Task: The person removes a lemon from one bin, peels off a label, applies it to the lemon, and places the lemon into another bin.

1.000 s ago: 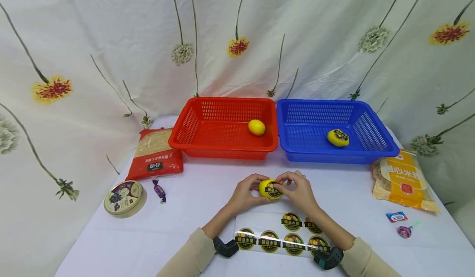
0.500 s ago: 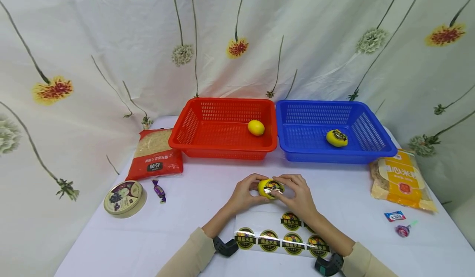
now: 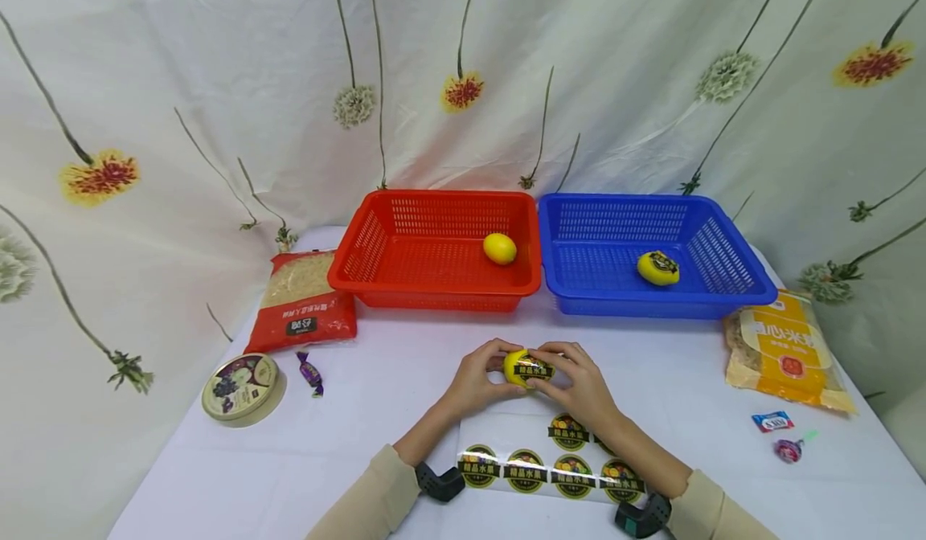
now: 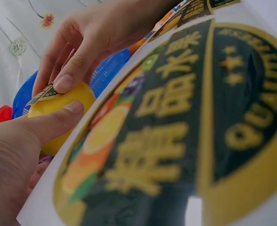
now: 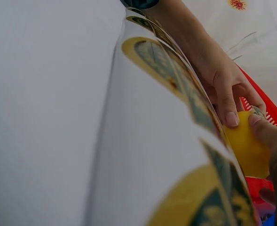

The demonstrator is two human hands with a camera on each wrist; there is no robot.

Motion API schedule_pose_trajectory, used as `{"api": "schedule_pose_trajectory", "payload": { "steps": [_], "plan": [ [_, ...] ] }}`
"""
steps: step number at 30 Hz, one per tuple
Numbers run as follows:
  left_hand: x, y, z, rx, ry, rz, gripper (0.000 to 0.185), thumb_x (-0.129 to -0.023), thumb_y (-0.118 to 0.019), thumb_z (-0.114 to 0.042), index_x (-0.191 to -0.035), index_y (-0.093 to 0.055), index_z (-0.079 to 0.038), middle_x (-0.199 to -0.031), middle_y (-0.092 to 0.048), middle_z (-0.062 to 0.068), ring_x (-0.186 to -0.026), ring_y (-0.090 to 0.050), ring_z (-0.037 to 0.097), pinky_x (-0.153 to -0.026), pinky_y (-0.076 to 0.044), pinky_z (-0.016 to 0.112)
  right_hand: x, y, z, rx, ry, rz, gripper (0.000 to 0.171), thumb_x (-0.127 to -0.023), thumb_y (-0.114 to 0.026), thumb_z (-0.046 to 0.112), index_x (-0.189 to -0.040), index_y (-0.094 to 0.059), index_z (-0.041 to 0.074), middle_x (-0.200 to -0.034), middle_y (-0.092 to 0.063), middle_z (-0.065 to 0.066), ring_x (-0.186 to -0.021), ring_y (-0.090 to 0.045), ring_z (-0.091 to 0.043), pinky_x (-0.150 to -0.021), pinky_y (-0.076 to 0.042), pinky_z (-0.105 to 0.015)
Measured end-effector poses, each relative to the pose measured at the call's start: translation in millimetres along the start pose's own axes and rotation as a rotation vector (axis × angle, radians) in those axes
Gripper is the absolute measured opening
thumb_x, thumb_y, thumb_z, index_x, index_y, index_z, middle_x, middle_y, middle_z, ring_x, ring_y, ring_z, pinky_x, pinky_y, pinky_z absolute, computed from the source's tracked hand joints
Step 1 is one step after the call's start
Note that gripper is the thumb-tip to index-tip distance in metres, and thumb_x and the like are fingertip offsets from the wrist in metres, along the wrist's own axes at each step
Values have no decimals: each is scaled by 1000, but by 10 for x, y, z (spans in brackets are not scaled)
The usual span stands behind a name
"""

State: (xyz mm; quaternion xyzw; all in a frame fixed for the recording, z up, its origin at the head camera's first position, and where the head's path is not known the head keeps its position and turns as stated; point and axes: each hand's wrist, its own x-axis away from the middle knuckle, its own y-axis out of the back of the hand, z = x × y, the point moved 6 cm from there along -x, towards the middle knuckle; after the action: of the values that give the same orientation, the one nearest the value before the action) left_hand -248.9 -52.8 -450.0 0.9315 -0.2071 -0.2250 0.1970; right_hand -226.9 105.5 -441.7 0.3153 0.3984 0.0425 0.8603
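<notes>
A yellow lemon is between both hands at the middle of the table. A round black-and-gold sticker lies on its right side. My left hand grips the lemon from the left, its thumb on the near side. My right hand pinches it from the right, thumb pressing the sticker's lower edge and fingers at the top. In the left wrist view the right thumb sits on the sticker, and an end of the sticker stands out from the lemon. A sheet of similar stickers lies below the hands.
Behind stand a red basket holding a plain lemon and a blue basket holding a stickered lemon. Food bags flank them. At left are a round tin and a purple candy; small sweets lie right.
My right fingers have shifted from pinching the sticker's middle to its top and bottom edges, so its face shows more fully. The left hand has kept its grip on the lemon.
</notes>
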Motion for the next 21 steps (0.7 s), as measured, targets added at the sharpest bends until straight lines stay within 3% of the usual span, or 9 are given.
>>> {"api": "schedule_pose_trajectory", "payload": {
  "steps": [3, 7, 10, 15, 18, 21],
  "plan": [
    [-16, -22, 199, 37, 35, 29, 53, -71, -81, -16, -118, -56, -12, -118, -58, 1, -98, -61, 15, -84, -49, 23, -3, 2, 8, -13, 24, 8, 45, -70, -81, 22, -111, -67, 7, -110, -59, -5, -102, -55, -20, -87, -46, -25],
    [-32, 0, 250, 161, 131, 66, 39, -80, -73, -20, -116, -59, -16, -120, -58, -2, -103, -59, 13, -87, -48, 24, -5, -1, 17, -27, 54, 4, 46, -69, -81, 20, -110, -66, 5, -110, -59, -10, -101, -57, -22, -83, -48, -20],
    [-46, 6, 237, 221, 177, 62, 29, -86, -66, -18, -114, -60, -12, -119, -59, 2, -105, -59, 16, -88, -47, 25, -6, -9, 15, -44, 60, 5, 47, -69, -82, 19, -110, -66, 4, -110, -58, -11, -101, -57, -22, -80, -48, -17],
    [-51, 34, 77, 230, 169, 47, 27, -87, -65, -12, -111, -59, -1, -117, -60, 11, -104, -60, 23, -86, -48, 26, -5, -8, 22, -32, 67, 5, 50, -67, -83, 17, -112, -66, 3, -110, -58, -9, -101, -56, -22, -81, -49, -21],
    [-41, 65, -37, 234, 156, 38, 27, -86, -66, -9, -109, -60, 2, -115, -61, 13, -101, -61, 25, -84, -50, 26, 2, -15, -18, -70, 6, 35, 57, -66, -84, 18, -117, -63, 3, -112, -58, -6, -101, -56, -21, -80, -51, -25],
    [-33, 79, -64, 241, 152, 33, 26, -85, -66, -8, -109, -60, 2, -113, -61, 13, -99, -62, 23, -83, -50, 26, 26, -51, -127, -261, -165, 110, 59, -71, -80, 16, -124, -57, 1, -116, -58, -8, -102, -58, -21, -80, -51, -25]
  ]
}}
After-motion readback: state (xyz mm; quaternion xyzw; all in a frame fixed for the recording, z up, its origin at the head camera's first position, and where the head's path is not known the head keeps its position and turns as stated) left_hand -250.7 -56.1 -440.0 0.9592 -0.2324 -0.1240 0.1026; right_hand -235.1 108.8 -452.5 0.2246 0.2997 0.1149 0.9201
